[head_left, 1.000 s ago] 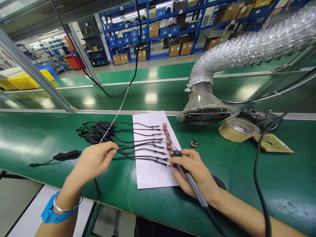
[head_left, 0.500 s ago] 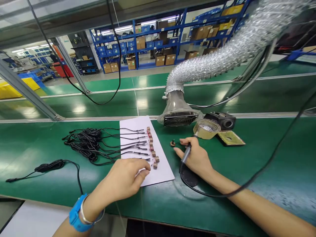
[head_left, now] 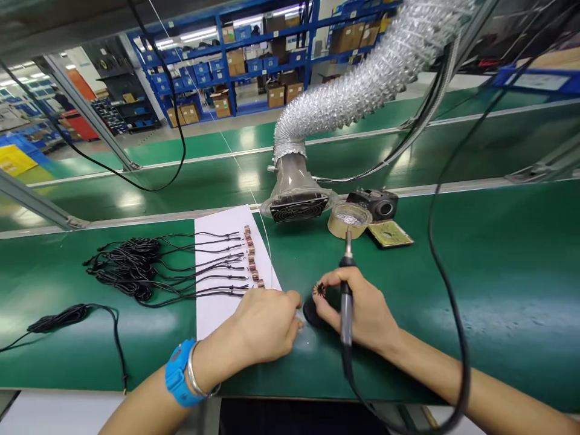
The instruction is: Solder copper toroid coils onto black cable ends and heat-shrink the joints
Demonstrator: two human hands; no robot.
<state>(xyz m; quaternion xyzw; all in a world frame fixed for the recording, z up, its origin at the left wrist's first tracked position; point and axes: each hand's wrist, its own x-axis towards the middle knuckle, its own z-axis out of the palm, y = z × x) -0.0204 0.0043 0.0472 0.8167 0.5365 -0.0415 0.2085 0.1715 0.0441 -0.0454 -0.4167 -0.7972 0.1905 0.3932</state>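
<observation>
Risk: iron (head_left: 347, 284), tip at 12 o'clock, clamped in right hand (head_left: 362, 311), which also pinches coil (head_left: 320, 290); slip burns left hand (head_left: 265, 326), loosely curled, empty.

The bench (head_left: 498, 272) is glossy green, the sheet (head_left: 217, 314) on it matt white paper. Above the sheet, the duct (head_left: 362, 84) is crinkled shiny foil.

Work surface: green bench mat (head_left: 498, 290), glossy, light reflections visible. A second green belt (head_left: 217, 181) runs parallel behind, with metal edge rails. Rear: blue steel shelving (head_left: 254, 54) stocked with cardboard boxes and blue bins. Lit strip lights (head_left: 199, 33) along the shelves. Grey floor aisle (head_left: 226, 124) fronts the shelving. Angled aluminium frame strut (head_left: 90, 115) at left.
</observation>
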